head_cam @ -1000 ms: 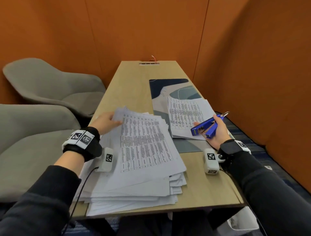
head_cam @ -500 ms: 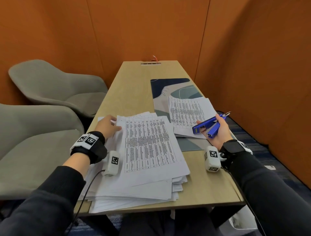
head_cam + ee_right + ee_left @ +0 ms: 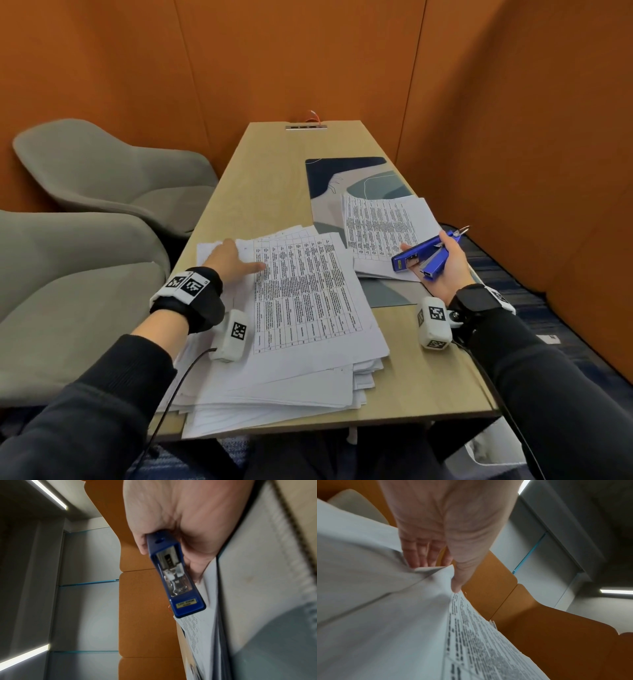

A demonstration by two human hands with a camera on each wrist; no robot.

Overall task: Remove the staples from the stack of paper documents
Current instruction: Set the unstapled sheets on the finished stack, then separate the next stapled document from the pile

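Note:
A thick, untidy stack of printed documents [image 3: 291, 370] lies at the table's near left. My left hand [image 3: 239, 258] rests on the far left corner of its top document [image 3: 308, 291]. In the left wrist view the thumb [image 3: 458, 580] and fingers [image 3: 418, 555] pinch that paper corner [image 3: 435, 570], which is slightly lifted. My right hand [image 3: 428, 245], palm up, grips a blue stapler [image 3: 419, 257] with a metal remover tip at its far end. It hovers over a smaller pile of sheets [image 3: 380, 226]. The stapler [image 3: 175, 574] is half open in the right wrist view. No staple is visible.
The smaller pile lies on a blue-grey desk mat [image 3: 342, 174] on the narrow wooden table [image 3: 274, 164]. A socket strip [image 3: 306, 127] sits at the far end. Two grey chairs [image 3: 102, 171] stand to the left. Orange walls close in behind and on the right.
My left hand has turned the top document straighter on the stack and now holds its far left corner. The right hand with the stapler has hardly moved.

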